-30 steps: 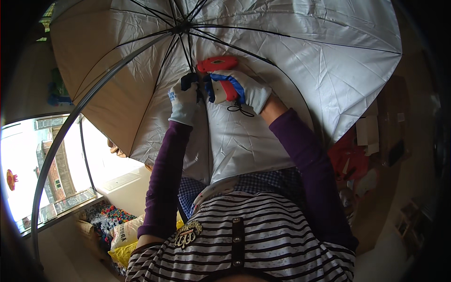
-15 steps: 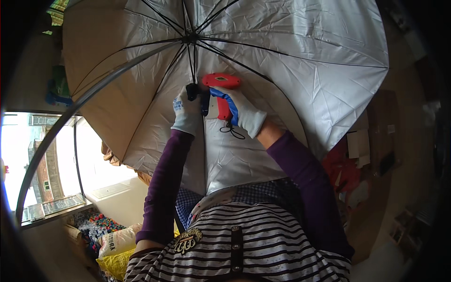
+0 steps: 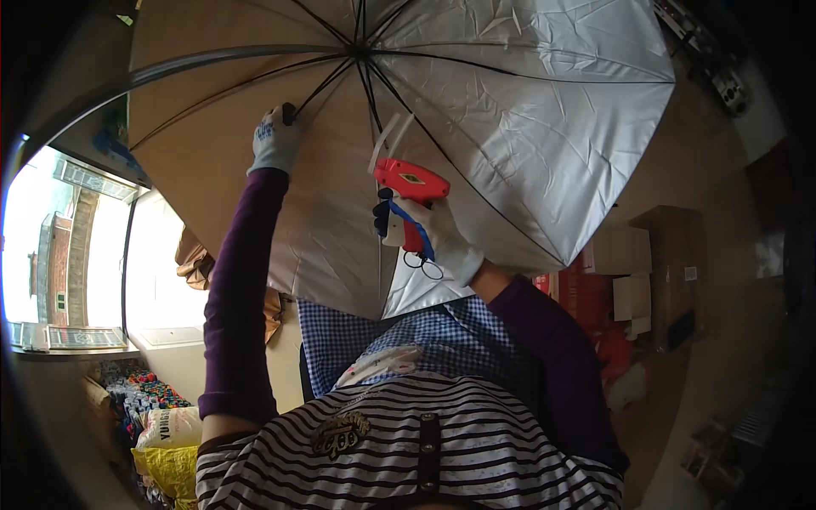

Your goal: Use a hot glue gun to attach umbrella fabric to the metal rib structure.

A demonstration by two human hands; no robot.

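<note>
An opened umbrella with a silvery lining fills the space before me, its dark ribs meeting at a hub. My left hand, in a white glove with dark fingertips, is closed around a rib left of and below the hub. In my gloved right hand is a red and white tagging gun, held by its grip. White plastic strips stick up from the gun's top. A thin dark cord loop dangles under it. The gun is in front of the lining; I cannot tell if they touch.
A grey curved bar arcs across the upper left. Beyond stands a bright window. Filled sacks lie at lower left. Cardboard boxes and red material are at right. A checked blue cloth covers my lap.
My left hand has moved left and up, away from the tagging gun, and now grips another rib. The umbrella has turned and shifted. My right hand has lowered slightly, tilting the gun.
</note>
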